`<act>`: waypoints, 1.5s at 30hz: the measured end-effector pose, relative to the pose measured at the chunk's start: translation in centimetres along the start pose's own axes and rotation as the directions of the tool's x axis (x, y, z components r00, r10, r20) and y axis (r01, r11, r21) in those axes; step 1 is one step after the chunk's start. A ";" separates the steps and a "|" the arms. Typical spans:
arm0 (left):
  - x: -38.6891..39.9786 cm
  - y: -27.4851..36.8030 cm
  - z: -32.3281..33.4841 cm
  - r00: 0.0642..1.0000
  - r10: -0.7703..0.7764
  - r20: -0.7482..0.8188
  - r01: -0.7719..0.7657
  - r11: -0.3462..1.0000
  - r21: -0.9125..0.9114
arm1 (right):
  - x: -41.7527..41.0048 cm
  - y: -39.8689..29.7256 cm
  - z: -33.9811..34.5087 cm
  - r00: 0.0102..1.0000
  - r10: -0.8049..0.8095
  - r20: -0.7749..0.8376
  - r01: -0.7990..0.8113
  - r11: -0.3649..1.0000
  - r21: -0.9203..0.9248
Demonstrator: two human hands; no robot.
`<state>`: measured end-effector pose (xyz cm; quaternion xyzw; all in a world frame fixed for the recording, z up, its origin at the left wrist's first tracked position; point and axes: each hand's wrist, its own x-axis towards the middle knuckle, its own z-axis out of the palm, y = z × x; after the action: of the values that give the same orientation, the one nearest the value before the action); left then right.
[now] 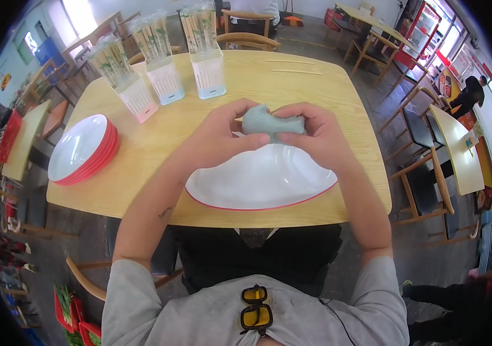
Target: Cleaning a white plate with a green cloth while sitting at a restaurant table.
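A bunched, pale blue-green cloth [254, 121] is held between my two hands above a large white plate with a red rim [263, 181]. My left hand [224, 134] grips the cloth's left end, thumb in front. On its right end, the fingers and thumb of my right hand [315, 134] are closed. The plate lies on the wooden table close to its front edge, and its far part is hidden by my hands and the cloth. To the left stands a stack of several white plates with red undersides [83, 149].
Three plastic holders [209, 75] with wrapped chopsticks stand at the back left of the table [150, 160]. Two loose chopsticks [296, 72] lie at the back right. Wooden chairs [423, 186] surround other tables. A person in dark clothes [468, 97] is at the far right.
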<state>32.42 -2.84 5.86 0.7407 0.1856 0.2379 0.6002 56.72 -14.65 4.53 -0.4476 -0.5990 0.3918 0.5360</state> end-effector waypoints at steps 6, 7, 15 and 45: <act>1.1 -1.7 0.0 0.999 -0.019 -0.041 0.010 0.981 -0.196 | 0.1 1.8 0.7 0.996 -0.042 -0.079 0.045 0.998 0.036; 1.1 -1.8 -0.1 0.998 -0.021 -0.053 0.010 0.978 -0.207 | 0.1 2.0 0.8 0.996 -0.053 -0.074 0.059 0.996 0.074; 0.6 -2.7 0.1 0.998 0.021 -0.067 -0.031 0.988 -0.153 | -0.3 1.9 1.2 0.987 -0.092 -0.131 0.102 0.992 0.071; -0.3 -4.1 1.0 0.993 0.104 0.050 -0.096 0.985 -0.140 | -1.1 1.4 1.8 0.993 -0.034 -0.113 0.028 0.998 -0.048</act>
<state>32.83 -2.92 1.68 0.7124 0.1142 0.2586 0.6422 55.17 -15.25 2.65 -0.4721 -0.5833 0.3433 0.5648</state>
